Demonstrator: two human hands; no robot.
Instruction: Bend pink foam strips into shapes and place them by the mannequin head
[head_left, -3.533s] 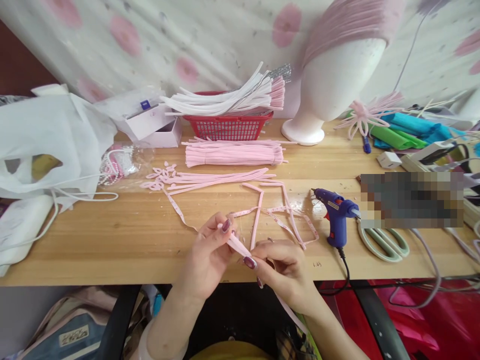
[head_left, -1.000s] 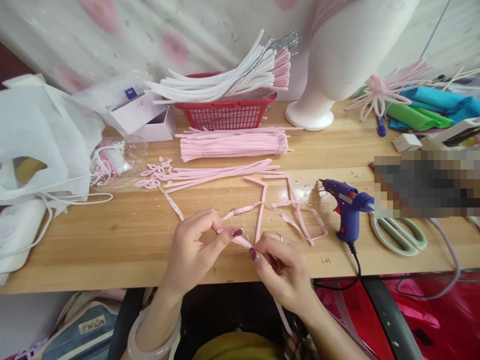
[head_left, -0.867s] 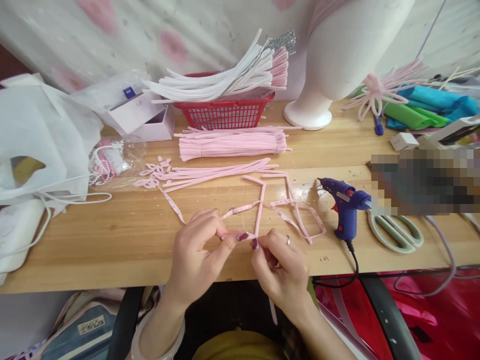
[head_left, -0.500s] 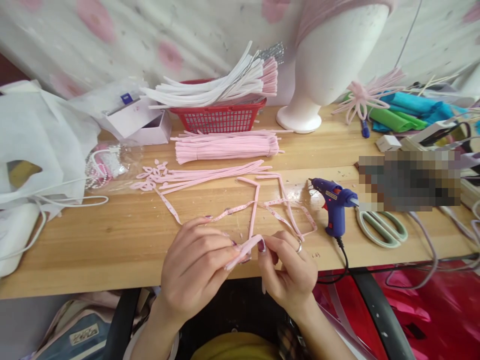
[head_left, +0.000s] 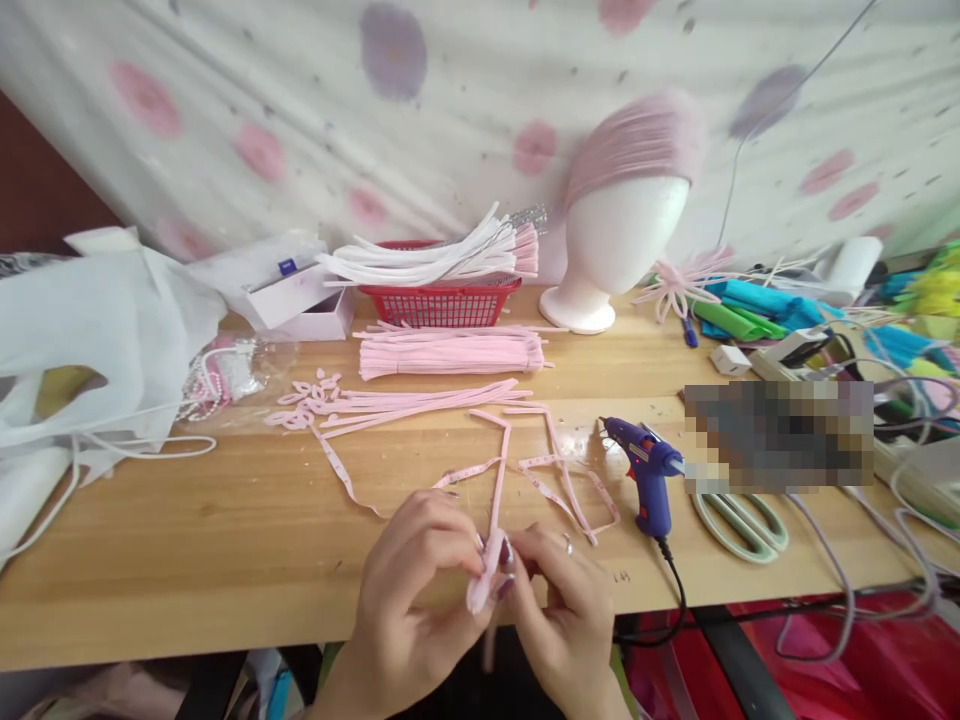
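Observation:
Between my hands, at the table's front edge, is a pink pipe cleaner (head_left: pixel 486 572), folded over on itself, with a tail hanging below. My left hand (head_left: pixel 420 590) pinches it from the left, and the fingertips of my right hand (head_left: pixel 559 595) are closed on its right side. Just beyond lies a bent pink pipe cleaner (head_left: pixel 502 470); another bent one (head_left: pixel 559 450) lies to its right. A pink measuring tape (head_left: pixel 341 475) winds across the table behind my hands. Farther back are loose straight pipe cleaners (head_left: pixel 435 400) and several small pink loops (head_left: pixel 300 400).
A blue glue gun (head_left: pixel 649 470) and green-handled scissors (head_left: pixel 739 525) lie to the right. At the back stand a bundle of pink pipe cleaners (head_left: pixel 450 355), a red basket (head_left: pixel 439 307) and a white mannequin head (head_left: pixel 626 235). A white bag (head_left: pixel 97 320) sits at left.
The view has tilted up, showing more of the curtain and mannequin head. My hands have drawn closer together, and the pink pipe cleaner is now folded more tightly and held more upright.

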